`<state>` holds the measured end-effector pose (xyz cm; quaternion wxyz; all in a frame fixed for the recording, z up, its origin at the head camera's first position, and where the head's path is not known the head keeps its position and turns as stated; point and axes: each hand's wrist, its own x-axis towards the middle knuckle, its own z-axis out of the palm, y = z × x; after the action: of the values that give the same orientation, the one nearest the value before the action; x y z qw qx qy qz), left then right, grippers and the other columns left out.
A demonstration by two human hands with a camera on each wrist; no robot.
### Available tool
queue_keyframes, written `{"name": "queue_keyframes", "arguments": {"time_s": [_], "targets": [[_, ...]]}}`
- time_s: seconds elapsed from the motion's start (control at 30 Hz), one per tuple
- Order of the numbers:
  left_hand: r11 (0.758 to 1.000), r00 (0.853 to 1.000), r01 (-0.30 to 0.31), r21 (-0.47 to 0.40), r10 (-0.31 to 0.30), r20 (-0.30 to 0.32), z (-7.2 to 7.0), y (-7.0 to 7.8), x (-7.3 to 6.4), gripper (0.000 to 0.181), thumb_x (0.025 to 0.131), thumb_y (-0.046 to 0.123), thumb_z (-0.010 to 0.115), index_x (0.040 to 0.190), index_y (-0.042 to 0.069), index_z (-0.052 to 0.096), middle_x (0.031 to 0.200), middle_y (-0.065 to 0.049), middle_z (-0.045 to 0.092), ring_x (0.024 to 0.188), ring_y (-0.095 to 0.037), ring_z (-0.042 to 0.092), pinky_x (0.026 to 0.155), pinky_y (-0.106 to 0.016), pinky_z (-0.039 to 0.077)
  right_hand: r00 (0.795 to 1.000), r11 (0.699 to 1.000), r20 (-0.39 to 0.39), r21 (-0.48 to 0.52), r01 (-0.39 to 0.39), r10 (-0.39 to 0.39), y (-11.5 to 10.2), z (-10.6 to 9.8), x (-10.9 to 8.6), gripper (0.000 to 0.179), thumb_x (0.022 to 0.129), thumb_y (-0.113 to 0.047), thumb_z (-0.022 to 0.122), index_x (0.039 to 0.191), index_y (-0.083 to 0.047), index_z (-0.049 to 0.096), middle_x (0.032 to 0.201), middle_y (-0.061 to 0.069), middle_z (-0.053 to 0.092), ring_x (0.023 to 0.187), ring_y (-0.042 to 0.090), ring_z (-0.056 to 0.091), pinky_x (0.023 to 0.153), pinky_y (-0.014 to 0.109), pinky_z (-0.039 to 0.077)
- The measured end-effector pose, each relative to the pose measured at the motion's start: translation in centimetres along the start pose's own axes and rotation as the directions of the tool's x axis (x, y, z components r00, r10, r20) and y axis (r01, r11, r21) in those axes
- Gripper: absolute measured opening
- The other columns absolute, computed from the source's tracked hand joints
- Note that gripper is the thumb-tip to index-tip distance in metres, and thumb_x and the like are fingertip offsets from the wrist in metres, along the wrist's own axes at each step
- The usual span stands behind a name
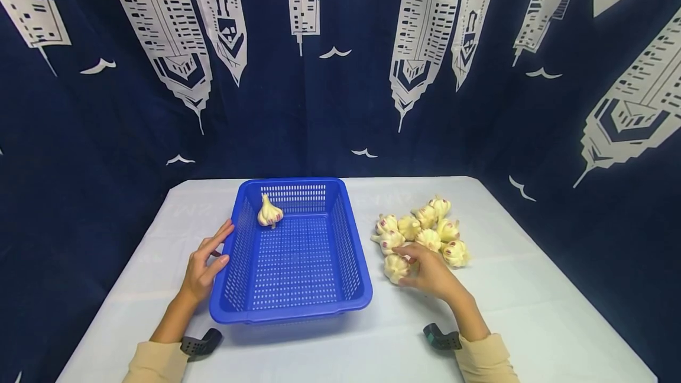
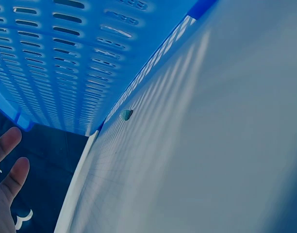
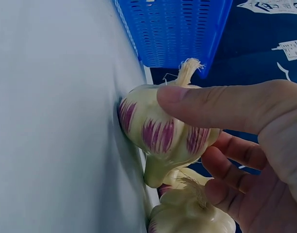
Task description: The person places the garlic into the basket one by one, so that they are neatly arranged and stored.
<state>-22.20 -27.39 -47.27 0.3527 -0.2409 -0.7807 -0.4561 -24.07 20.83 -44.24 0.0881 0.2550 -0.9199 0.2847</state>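
Observation:
On the table's right side, my right hand point(image 1: 433, 273) pinches a garlic bulb point(image 1: 396, 268) at the near-left end of a group. Up close in the right wrist view, the thumb presses one side of this purple-streaked bulb point(image 3: 148, 121), the fingers curl behind it, and it still sits at the white surface. My left hand point(image 1: 204, 268) rests its fairly straight fingers against the left rim of a blue plastic basket point(image 1: 292, 314). One garlic bulb point(image 1: 270, 213) lies inside, at the basket's far-left corner. The left wrist view catches only some fingertips point(image 2: 10, 143) near the basket wall point(image 2: 66, 68).
Several more garlic bulbs point(image 1: 428, 239) cluster beyond and right of my right hand. A white cloth point(image 1: 537, 300) covers the table. Behind its far edge hangs a dark blue curtain point(image 1: 319, 129) with white building prints. Each wrist wears a black device point(image 1: 441, 338).

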Motion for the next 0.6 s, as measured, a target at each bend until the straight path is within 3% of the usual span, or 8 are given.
{"name": "queue_keyframes", "arguments": {"time_s": [0.17,0.4,0.6], "targets": [[1.000,1.000,0.006,0.004,-0.006,0.001,0.04,-0.10,-0.09,0.057,0.077,0.006,0.052,0.133,-0.005,0.058,0.143,-0.019,0.050,0.103,-0.007,0.053,0.072,-0.024,0.038,0.999,1.000,0.032,-0.011,-0.024,0.024,0.03,0.27,-0.02,0.063,0.067,-0.003,0.088,0.126,-0.005,0.066,0.115,0.009,0.061,0.094,0.022,0.059,0.082,0.044,0.047],[1.000,1.000,0.011,0.013,-0.011,0.001,0.08,-0.03,-0.07,0.058,0.076,0.006,0.053,0.132,-0.005,0.059,0.143,-0.020,0.051,0.103,-0.006,0.053,0.072,-0.025,0.038,0.999,0.999,0.037,-0.029,-0.033,0.034,-0.17,0.37,0.00,0.065,0.066,-0.002,0.088,0.126,0.000,0.064,0.116,0.009,0.061,0.089,0.018,0.057,0.082,0.045,0.047],[1.000,1.000,0.019,0.017,-0.019,0.004,0.02,0.14,0.04,0.058,0.076,0.007,0.052,0.133,-0.005,0.059,0.143,-0.020,0.051,0.103,-0.005,0.052,0.072,-0.024,0.038,0.998,0.999,0.057,-0.044,-0.010,0.012,-0.26,0.53,-0.02,0.072,0.064,0.000,0.088,0.130,0.002,0.060,0.122,0.015,0.057,0.113,0.035,0.053,0.097,0.054,0.043]]}}
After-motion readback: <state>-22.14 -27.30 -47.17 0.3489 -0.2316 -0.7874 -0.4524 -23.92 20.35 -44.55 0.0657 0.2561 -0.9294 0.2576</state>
